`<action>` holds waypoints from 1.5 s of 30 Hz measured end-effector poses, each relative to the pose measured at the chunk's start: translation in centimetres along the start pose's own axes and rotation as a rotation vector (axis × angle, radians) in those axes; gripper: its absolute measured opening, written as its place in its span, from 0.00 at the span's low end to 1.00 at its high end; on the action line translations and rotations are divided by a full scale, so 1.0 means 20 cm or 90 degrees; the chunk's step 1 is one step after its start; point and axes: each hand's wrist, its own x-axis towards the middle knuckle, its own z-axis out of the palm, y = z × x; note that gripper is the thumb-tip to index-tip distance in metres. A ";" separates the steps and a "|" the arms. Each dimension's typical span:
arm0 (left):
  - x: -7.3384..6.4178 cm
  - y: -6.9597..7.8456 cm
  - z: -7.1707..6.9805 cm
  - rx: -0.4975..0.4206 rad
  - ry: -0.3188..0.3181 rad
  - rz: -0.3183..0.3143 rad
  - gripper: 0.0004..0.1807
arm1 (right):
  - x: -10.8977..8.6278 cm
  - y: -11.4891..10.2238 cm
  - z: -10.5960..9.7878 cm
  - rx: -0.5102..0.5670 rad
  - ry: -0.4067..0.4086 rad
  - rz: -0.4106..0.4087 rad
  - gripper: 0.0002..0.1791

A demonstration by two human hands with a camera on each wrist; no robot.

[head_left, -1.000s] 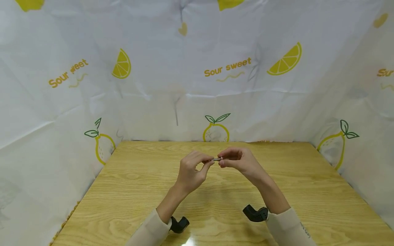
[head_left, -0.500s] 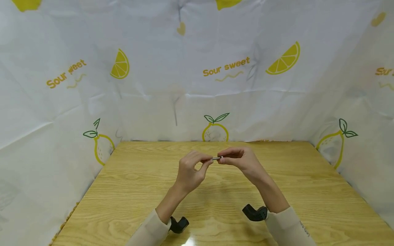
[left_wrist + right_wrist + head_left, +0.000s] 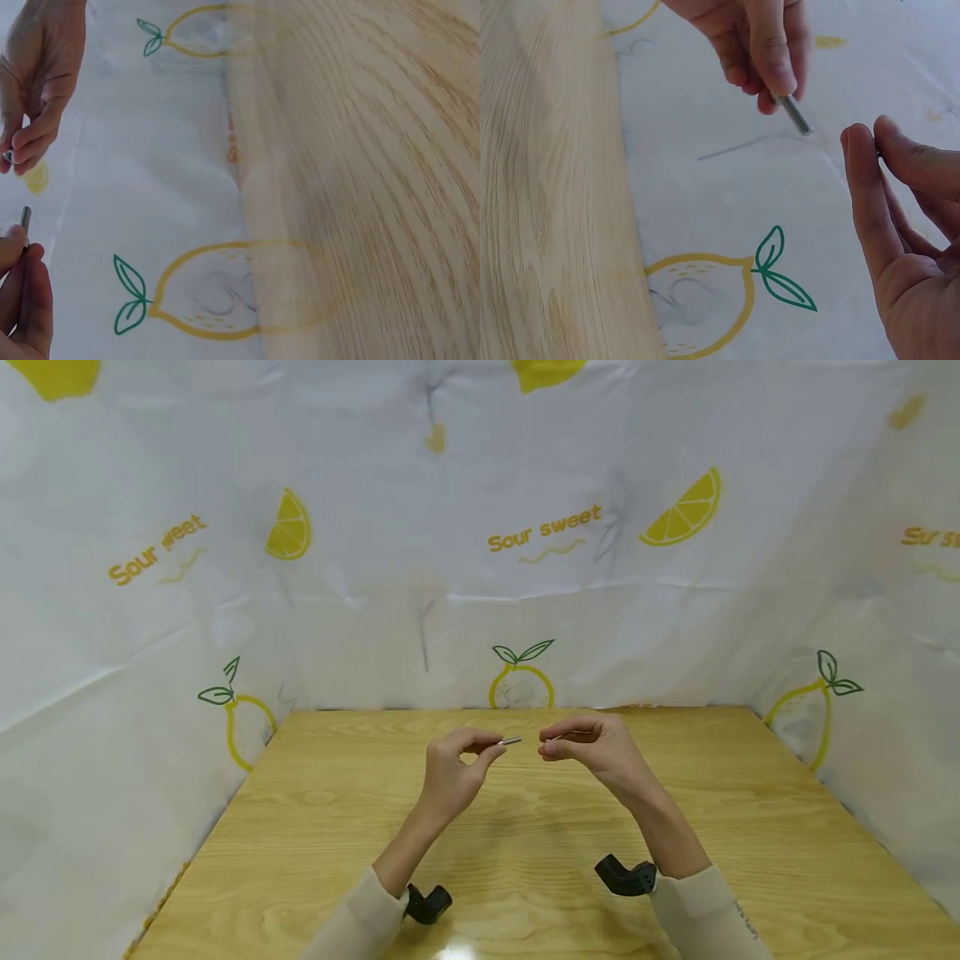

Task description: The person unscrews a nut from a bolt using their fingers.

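My left hand [image 3: 452, 773] pinches a silver threaded bolt [image 3: 796, 117] between thumb and fingertips. Its bare threaded end points to the right, while the other end is hidden in the fingers. Across a small gap, my right hand [image 3: 609, 753] pinches a small metal nut [image 3: 8, 156], mostly covered by the fingertips. In the left wrist view the bolt [image 3: 25, 218] stands apart from the nut. Both hands are raised over the wooden table [image 3: 517, 827].
A white sheet [image 3: 390, 560] printed with lemons and lettering hangs behind the table and along both sides. Black wrist devices [image 3: 626, 875] sit by the beige sleeves [image 3: 360, 917].
The nut has come off the bolt's end, and a gap has opened between the hands. My left hand has moved slightly left with the bolt, my right hand slightly right.
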 end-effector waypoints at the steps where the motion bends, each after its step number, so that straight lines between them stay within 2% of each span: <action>1: 0.00 -0.02 0.00 0.000 -0.017 -0.023 0.05 | 0.00 0.00 0.00 -0.007 -0.001 0.001 0.18; 5: 0.03 -0.12 -0.01 0.020 -0.108 -0.121 0.05 | 0.01 0.01 0.00 -0.017 0.003 0.015 0.16; 11: 0.07 -0.32 -0.02 0.057 -0.247 -0.284 0.04 | 0.01 0.02 0.00 -0.021 -0.004 0.070 0.17; 13: 0.07 -0.38 -0.01 0.065 -0.280 -0.319 0.03 | 0.01 0.02 0.00 -0.022 -0.010 0.080 0.17; 15: 0.08 -0.42 0.00 0.085 -0.306 -0.334 0.03 | 0.02 0.02 0.01 -0.025 -0.015 0.082 0.17; 21: 0.07 -0.47 0.05 0.167 -0.356 -0.302 0.02 | 0.02 0.04 0.02 -0.038 0.001 0.097 0.15; 26: 0.06 -0.47 0.07 0.216 -0.376 -0.274 0.03 | 0.03 0.05 0.04 -0.041 0.005 0.102 0.14; 30: 0.07 -0.46 0.08 0.254 -0.411 -0.245 0.03 | 0.04 0.07 0.03 -0.081 0.026 0.100 0.13; 35: 0.07 -0.46 0.08 0.291 -0.426 -0.235 0.02 | 0.11 0.11 0.05 -0.178 0.058 0.099 0.10; 37: 0.08 -0.46 0.08 0.298 -0.426 -0.237 0.02 | 0.16 0.12 0.06 -0.225 0.055 0.097 0.08; 41: 0.09 -0.46 0.08 0.307 -0.438 -0.232 0.02 | 0.25 0.18 0.07 -0.329 0.014 0.093 0.06; 45: 0.09 -0.45 0.09 0.315 -0.449 -0.229 0.03 | 0.32 0.26 0.10 -0.443 -0.054 0.079 0.05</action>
